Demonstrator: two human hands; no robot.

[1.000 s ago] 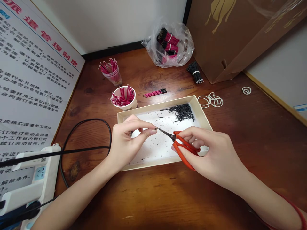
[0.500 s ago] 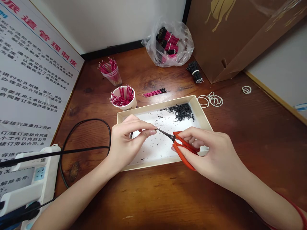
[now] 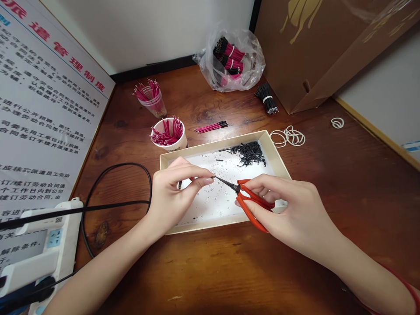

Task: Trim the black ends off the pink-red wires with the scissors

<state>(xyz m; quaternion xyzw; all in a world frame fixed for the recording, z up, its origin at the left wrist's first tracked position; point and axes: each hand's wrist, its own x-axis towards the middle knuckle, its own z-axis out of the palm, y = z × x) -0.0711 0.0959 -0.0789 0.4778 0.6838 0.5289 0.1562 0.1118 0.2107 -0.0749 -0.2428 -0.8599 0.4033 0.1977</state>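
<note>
Red-handled scissors point(image 3: 254, 202) are in my right hand point(image 3: 292, 210), their dark blades nearly closed and pointing left. The tips meet the thumb and index fingertip of my left hand point(image 3: 179, 190), which pinch a tiny dark piece; its kind is too small to make out. Both hands are above a shallow cream box point(image 3: 277, 159) with a white bottom. In its far right corner lies a heap of short black tube-like pieces point(image 3: 248, 153), and small dark scraps are scattered over the bottom.
Behind the box stand a white cup of pink wires point(image 3: 168, 133), a clear cup of pink wires point(image 3: 152, 100) and a plastic bag of bundles point(image 3: 229, 61). Pink-black wires point(image 3: 211, 127), a black bundle point(image 3: 267, 99) and rubber bands point(image 3: 290, 136) lie nearby. A power strip point(image 3: 55, 245) is left.
Almost nothing differs. My right hand and the scissors' handles have shifted very slightly, while my left hand keeps its pinch in the same place.
</note>
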